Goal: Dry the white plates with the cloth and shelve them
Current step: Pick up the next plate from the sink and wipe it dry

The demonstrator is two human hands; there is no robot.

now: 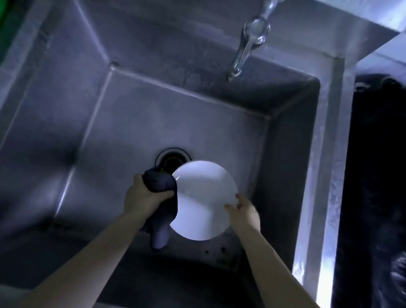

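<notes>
Toward the sink's near edge, my left hand gripped the cloth at the plate's left rim. My right hand pinched the right.

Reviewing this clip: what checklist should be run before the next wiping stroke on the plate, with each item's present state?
1. The right hand holds the white plate by its right rim: ok.
2. The left hand grips the dark cloth: ok.
3. Cloth touches the plate's left edge: ok.
4. Plate is over the sink, apart from the faucet: ok.
5. No water stream shows at the faucet: ok.
6. Plate is dry: cannot tell.
</notes>
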